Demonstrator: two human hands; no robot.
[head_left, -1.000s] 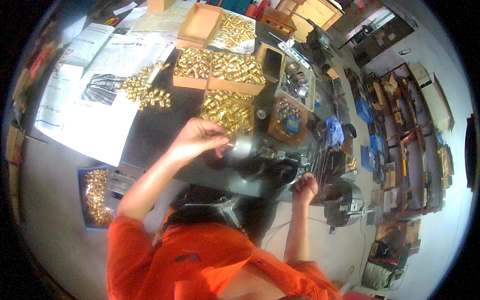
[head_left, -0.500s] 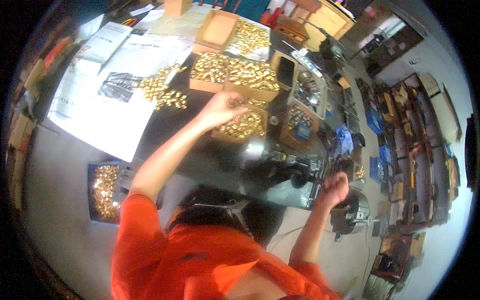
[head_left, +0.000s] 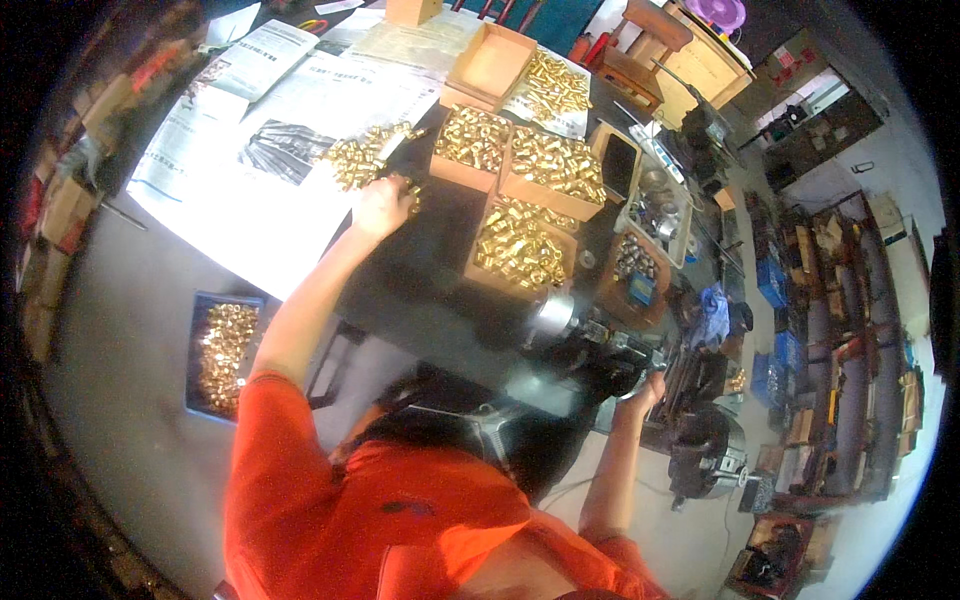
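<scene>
A dark workbench (head_left: 430,290) carried nearly everything, with sheets of newspaper (head_left: 250,170) spread over its left end. Across its far side stood open cardboard boxes (head_left: 540,170) packed with small brass fittings, one more box (head_left: 520,245) sitting nearer the middle. A grey lathe-like machine (head_left: 590,345) occupied the near right edge. On the floor off the left end lay a blue tray (head_left: 222,350) of the same brass pieces. A loose heap of brass fittings (head_left: 365,155) rested on the newspaper toward the far edge. The left hand (head_left: 382,205) lay at that heap, fingers curled onto the pieces. The right hand (head_left: 648,390) was closed around a part of the machine at its right side.
</scene>
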